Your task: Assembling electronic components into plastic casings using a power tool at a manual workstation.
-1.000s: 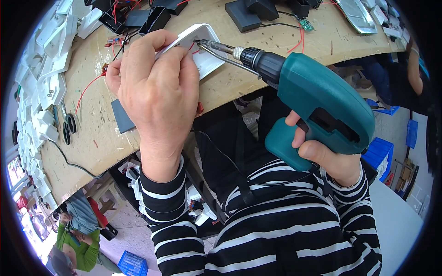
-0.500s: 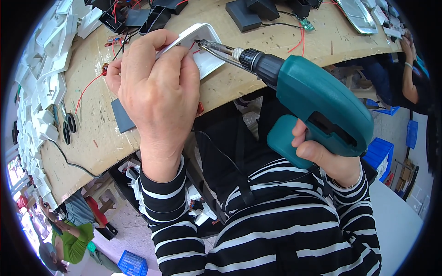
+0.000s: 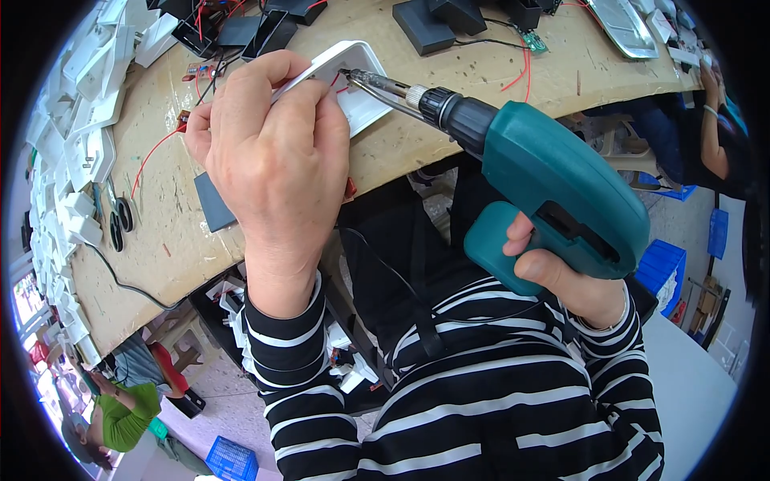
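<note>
My left hand is closed on a white plastic housing, a shallow open shell held tilted above the table. A thin red wire shows inside the shell. My right hand grips the handle of a teal soldering gun. Its metal tip and the thin tube beside it reach into the shell, close to the wire. Whether the tip touches anything cannot be made out. Beside my left fingertips is a small red part with a red wire trailing from it. My palm and curled fingers hide the shell's left side.
White housings lie heaped along the table's left edge, near black-handled scissors. Black boxes and a green circuit board lie at the back, with a metal tray farther right. Other people are at far left and right.
The soldering gun's body has dipped slightly while its tip stays at the same spot in the shell. My left hand is nearly still. The person at lower left has shifted a little.
</note>
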A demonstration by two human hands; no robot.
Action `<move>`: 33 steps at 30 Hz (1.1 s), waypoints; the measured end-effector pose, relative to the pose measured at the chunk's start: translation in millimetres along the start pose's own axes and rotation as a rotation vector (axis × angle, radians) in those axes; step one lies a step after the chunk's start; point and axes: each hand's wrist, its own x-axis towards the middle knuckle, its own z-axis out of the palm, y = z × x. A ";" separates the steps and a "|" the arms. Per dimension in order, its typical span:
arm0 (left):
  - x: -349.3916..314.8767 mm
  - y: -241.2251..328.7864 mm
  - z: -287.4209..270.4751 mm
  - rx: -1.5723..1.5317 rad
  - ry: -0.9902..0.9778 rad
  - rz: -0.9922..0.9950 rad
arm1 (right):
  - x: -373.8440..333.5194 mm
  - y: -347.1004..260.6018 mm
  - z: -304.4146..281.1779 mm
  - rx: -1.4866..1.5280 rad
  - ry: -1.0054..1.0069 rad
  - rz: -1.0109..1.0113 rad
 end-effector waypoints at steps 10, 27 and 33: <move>-0.1 -0.4 0.9 -0.008 0.004 -0.003 | -5.6 -0.4 -1.5 0.082 -0.079 0.055; -0.1 1.2 0.4 0.001 0.010 -0.012 | -3.2 1.3 -3.3 0.036 -0.172 0.029; -0.1 1.1 0.1 -0.004 0.006 -0.011 | -4.9 1.4 -3.1 0.042 -0.147 0.089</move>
